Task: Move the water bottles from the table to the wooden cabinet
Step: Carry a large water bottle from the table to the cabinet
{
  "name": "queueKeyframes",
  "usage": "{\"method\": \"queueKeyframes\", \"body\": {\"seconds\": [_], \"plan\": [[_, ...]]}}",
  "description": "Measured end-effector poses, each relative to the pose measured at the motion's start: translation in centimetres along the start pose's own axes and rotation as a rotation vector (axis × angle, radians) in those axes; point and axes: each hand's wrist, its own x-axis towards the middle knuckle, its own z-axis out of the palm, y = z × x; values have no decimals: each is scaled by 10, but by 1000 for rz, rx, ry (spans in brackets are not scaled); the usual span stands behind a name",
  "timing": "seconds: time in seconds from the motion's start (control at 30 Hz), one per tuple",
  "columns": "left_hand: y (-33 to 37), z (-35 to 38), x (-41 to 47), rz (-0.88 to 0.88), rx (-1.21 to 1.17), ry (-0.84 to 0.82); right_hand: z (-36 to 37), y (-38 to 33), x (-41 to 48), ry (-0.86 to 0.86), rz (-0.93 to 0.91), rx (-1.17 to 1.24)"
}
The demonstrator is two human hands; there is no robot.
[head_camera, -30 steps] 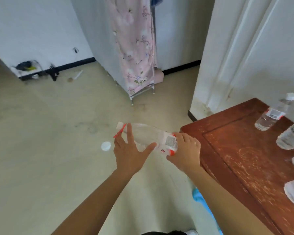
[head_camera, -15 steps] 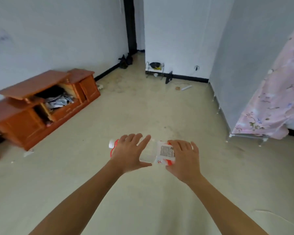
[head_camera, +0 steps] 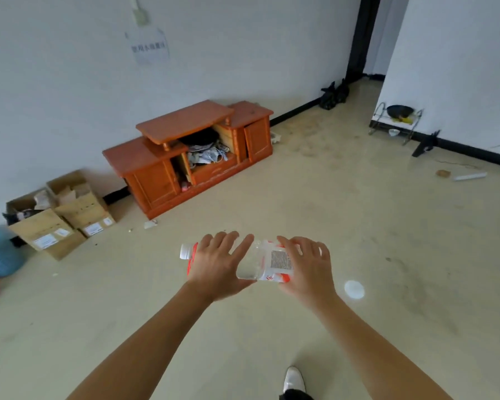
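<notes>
Holding: a water bottle [head_camera: 259, 259] lies sideways between both hands, clear of the floor, its white cap [head_camera: 184, 251] out past the left fingers and its printed label [head_camera: 280, 259] under the right ones.
Left hand [head_camera: 217, 268]: fingers [head_camera: 225, 241] straight and spread, laid over the bottle's neck end, thumb stretched along its body.
Right hand [head_camera: 308, 268]: fingers curled round the label end, gripping it.
Wooden cabinet [head_camera: 191, 157]: well beyond the fingers, up and to the left, against the white wall [head_camera: 70, 96]; its middle compartment is open with crumpled papers inside.
Cardboard boxes [head_camera: 61, 212]: far left of the left fingers, beside the cabinet.
Floor [head_camera: 358, 226]: pale, with a white round spot [head_camera: 354, 289] just right of the right hand and a white shoe [head_camera: 293, 379] near the bottom edge, between the forearms.
</notes>
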Motion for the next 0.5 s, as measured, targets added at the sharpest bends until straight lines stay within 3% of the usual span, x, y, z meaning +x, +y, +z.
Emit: {"method": "queueKeyframes", "body": {"seconds": [0.23, 0.5], "plan": [[-90, 5, 106, -205, 77, 160, 42, 8, 186, 0, -152, 17], [-221, 53, 167, -403, 90, 178, 138, -35, 344, -86, -325, 106]]}}
